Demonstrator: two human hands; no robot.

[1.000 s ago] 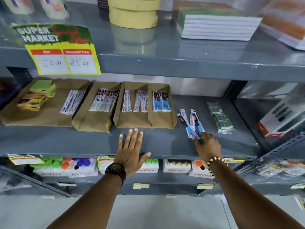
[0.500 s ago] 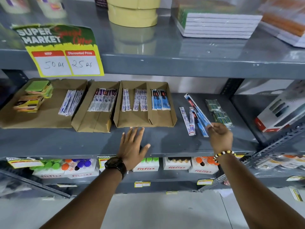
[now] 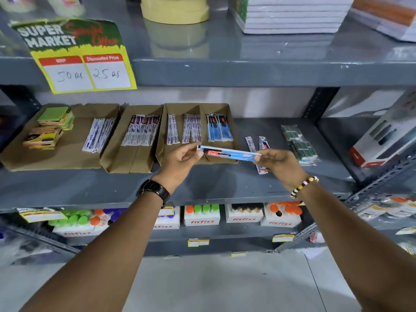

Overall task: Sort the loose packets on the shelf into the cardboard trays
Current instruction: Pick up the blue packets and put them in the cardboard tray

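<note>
Before the right tray (image 3: 234,154), left hand (image 3: 180,163) now joins right hand (image 3: 279,163), fingers clamping blue packet (image 3: 229,153).

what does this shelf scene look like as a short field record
held item: blue packet, lying level between both hands
left hand: pinches its left end
right hand: pinches its right end
matching stock: blue packets in the right compartment of the divided tray
still loose: white packets on the grey shelf, right of the tray
bystander stock: green packs further right
</note>
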